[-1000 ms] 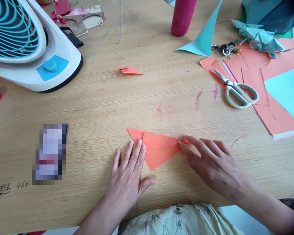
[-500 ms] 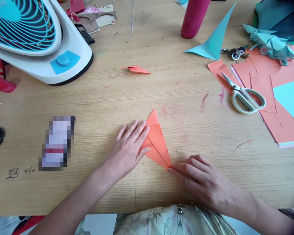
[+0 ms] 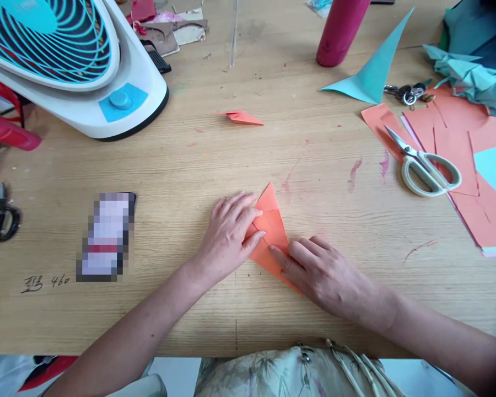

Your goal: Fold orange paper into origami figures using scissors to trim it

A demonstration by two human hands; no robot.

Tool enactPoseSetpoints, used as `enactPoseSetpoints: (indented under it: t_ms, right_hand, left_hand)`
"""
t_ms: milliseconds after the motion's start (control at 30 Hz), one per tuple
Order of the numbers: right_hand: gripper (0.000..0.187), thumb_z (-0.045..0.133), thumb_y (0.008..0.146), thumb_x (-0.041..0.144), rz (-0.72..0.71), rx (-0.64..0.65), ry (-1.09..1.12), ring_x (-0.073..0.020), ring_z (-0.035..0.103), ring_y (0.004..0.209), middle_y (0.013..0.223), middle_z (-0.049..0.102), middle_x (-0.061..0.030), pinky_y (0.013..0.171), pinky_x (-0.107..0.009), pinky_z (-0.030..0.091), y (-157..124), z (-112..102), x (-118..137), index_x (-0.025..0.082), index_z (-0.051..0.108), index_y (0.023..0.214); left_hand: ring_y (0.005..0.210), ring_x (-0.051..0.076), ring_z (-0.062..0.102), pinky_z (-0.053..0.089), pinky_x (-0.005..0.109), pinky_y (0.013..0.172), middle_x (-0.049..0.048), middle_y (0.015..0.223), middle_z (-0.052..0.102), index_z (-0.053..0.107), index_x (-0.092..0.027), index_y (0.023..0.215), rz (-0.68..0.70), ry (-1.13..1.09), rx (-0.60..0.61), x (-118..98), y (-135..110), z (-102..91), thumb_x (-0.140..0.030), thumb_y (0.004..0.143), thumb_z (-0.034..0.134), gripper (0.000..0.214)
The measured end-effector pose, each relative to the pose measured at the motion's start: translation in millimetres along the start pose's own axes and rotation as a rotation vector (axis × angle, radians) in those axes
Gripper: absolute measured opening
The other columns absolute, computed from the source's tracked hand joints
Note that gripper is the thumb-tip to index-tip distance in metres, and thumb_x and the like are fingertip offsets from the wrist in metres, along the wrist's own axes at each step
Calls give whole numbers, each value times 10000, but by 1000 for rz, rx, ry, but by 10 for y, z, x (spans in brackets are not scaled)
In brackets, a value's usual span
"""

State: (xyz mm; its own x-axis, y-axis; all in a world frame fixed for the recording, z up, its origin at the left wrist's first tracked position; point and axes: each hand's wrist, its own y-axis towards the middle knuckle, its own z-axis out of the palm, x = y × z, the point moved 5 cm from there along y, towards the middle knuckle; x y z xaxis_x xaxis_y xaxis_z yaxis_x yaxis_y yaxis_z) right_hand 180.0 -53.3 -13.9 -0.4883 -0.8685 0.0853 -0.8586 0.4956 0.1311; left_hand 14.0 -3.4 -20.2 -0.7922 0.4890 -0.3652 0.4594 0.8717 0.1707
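A folded orange paper [image 3: 274, 224] lies on the table in front of me, kite-like, with a crease along its middle and a point at the top. Flat over its left part rests my left hand [image 3: 231, 230], its fingers stretched out and its thumb near the crease. My right hand [image 3: 316, 270] has its fingers curled together and bears on the lower right part of the same paper, covering some of its edge. Farther up the table is a small folded orange paper piece [image 3: 242, 117], apart from both hands.
White-handled scissors [image 3: 430, 172] lie on orange sheets [image 3: 454, 149] at right, near keys [image 3: 409, 95] and a folded teal paper [image 3: 372, 77]. Behind stands a magenta bottle [image 3: 341, 33]. At left are a fan [image 3: 119, 105], a phone [image 3: 107, 237] and black-handled scissors [image 3: 0, 218].
My right hand has moved from the paper's lower tip up and left onto its surface. My left hand stays on the paper. The whole view has shifted slightly.
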Motion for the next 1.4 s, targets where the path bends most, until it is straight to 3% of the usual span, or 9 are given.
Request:
enactPoseSetpoints:
  t_ms: [267,367,500,600,733,867,1033,1200,1400]
  right_hand:
    - [373,383,980,56,-57,43,100,-217,507,711,853,574,-96,604,-369,443,-216,-154,92,-3,599,1278]
    - [349,379,995,58,-46,-6,135,-204,497,676,806,572,-81,577,-359,437,-302,-171,145,-14,616,1242]
    - [259,449,985,48,-20,-46,197,-183,507,664,797,577,-59,600,-359,436,-433,-176,180,49,672,1117]
    - [226,480,971,42,-77,-59,255,-166,504,655,803,585,-45,598,-349,415,-527,-210,190,94,684,1056]
    - [215,485,968,59,-133,-76,284,-160,473,624,746,557,-25,593,-351,363,-563,-262,140,138,682,931]
    - [245,424,999,81,-24,-84,261,-175,526,695,852,604,-75,636,-346,394,-439,-262,-31,120,665,970]
    - [234,436,1011,142,143,-66,259,-195,593,816,1021,612,-118,724,-327,479,-188,-189,-352,129,621,1153]
    - [389,627,896,174,165,-19,353,-260,601,1026,1167,564,-152,858,-378,511,162,-149,-707,135,568,1278]
    - [412,769,754,193,119,180,380,-279,540,1116,1193,519,-124,951,-409,464,537,-156,-896,176,665,1153]
  left_hand:
    - [1437,303,418,323,517,1174,163,1482,515,577,-182,1135,-14,-57,-21,39,13,6,-204,910,607,228]
    - [1441,305,404,329,516,1170,169,1491,497,577,-181,1141,-21,-56,-28,45,6,10,-214,913,605,232]
    - [1455,312,374,317,529,1176,162,1507,470,569,-187,1155,-29,-57,-30,52,-4,20,-219,918,596,240]
    - [1447,315,376,322,523,1173,164,1499,465,554,-182,1184,-39,-52,-45,47,-3,24,-211,923,582,264]
    - [1304,304,494,405,496,1091,141,1378,538,556,-194,1187,-92,-5,-77,28,4,-7,-219,921,594,271]
    - [1062,272,581,483,438,940,94,1129,589,581,-198,1120,-201,87,-78,1,3,-67,-314,926,635,232]
    - [985,291,567,504,439,859,87,1036,544,553,-172,1052,-318,187,19,-154,27,-50,-510,764,811,514]
    - [1015,301,546,502,463,891,80,1033,543,503,-182,944,-348,117,33,-358,75,13,-393,654,914,546]
    - [920,239,629,523,385,778,22,980,608,435,-225,978,-391,-152,-7,-402,36,59,-196,699,871,518]
